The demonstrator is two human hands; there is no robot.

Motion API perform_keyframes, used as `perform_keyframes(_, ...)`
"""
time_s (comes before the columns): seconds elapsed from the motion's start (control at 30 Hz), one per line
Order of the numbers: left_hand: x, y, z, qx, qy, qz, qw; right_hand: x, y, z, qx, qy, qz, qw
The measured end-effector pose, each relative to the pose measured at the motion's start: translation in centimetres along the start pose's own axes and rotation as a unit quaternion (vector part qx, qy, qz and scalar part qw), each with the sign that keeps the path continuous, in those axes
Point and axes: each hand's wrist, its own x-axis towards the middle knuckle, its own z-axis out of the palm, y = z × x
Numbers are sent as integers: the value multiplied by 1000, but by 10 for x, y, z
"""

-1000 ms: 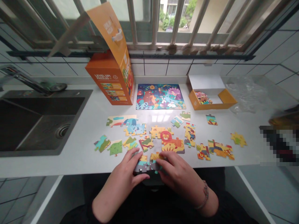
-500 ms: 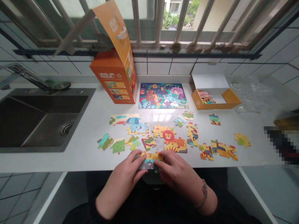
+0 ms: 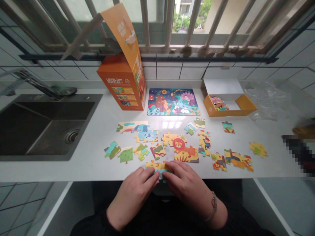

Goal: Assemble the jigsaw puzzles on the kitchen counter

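Observation:
My left hand [image 3: 137,190] and my right hand [image 3: 184,185] meet at the counter's near edge, fingers pressed together on a small yellow and teal puzzle piece cluster [image 3: 157,166]. Just beyond it lie a lion piece cluster [image 3: 184,151], a blue elephant cluster [image 3: 145,135] and several loose pieces spread across the white counter [image 3: 81,164]. A finished blue jungle puzzle [image 3: 173,102] lies flat at the back.
An open orange puzzle box [image 3: 124,85] stands behind the pieces. A shallow orange tray [image 3: 230,103] with pieces sits at the back right, clear plastic wrap [image 3: 269,96] beside it. A dark sink [image 3: 41,126] with a tap fills the left. A barred window runs above.
Both hands have drawn closer together over the small cluster at the counter edge, covering more of it. The view has shifted slightly; the other pieces stay put.

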Motion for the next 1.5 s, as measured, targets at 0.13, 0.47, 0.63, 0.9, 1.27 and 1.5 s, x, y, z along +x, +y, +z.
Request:
perform_keyframes(0.13, 0, 1, 6, 18, 52, 19, 998, -3, 0, 2, -4, 10, -3, 1000)
perform_keyframes(0.47, -14, -3, 16, -2, 103, 59, 993, -10, 2, 4, 2, 26, -58, 998)
perform_keyframes(0.63, -15, -2, 18, 5, 115, 60, 992, -10, 3, 2, 8, 25, -60, 998)
perform_keyframes(0.9, -7, 7, 26, 9, 133, 21, 991, -14, 6, -1, 9, 19, -28, 999)
perform_keyframes(1.27, -10, 1, 23, 2, 118, 58, 991, -12, 2, -4, 31, 41, -46, 998)
perform_keyframes(1.5, -11, -1, 20, 13, 108, 85, 990, -18, 3, -5, 51, 31, -36, 998)
